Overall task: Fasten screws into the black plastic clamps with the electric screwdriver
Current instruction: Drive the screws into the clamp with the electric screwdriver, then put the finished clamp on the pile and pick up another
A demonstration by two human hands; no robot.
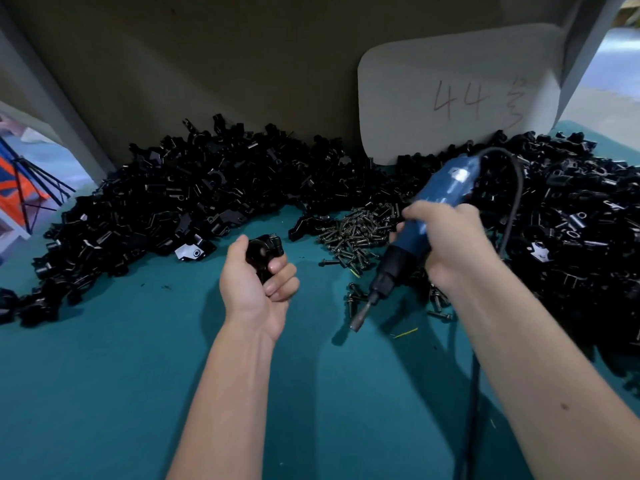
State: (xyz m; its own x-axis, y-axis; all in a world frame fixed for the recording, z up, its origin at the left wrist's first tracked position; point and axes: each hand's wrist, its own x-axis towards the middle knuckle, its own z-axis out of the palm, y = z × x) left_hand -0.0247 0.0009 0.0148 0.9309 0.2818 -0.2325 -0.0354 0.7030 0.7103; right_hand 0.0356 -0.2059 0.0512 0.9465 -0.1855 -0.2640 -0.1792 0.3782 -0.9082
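Curling round a black clamp (265,252), the left grip (258,282) is closed; the electric screwdriver (415,233) is clasped by the right grip (446,240) above the desk (104,375).

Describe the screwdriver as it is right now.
The screwdriver has a blue, glossy plastic-looking body, a black nose and a dark metal bit pointing down-left just above the table, touching no clamp. A black cord leaves its top end and loops down the right. The right hand grips its middle; it is tilted, top leaning away.
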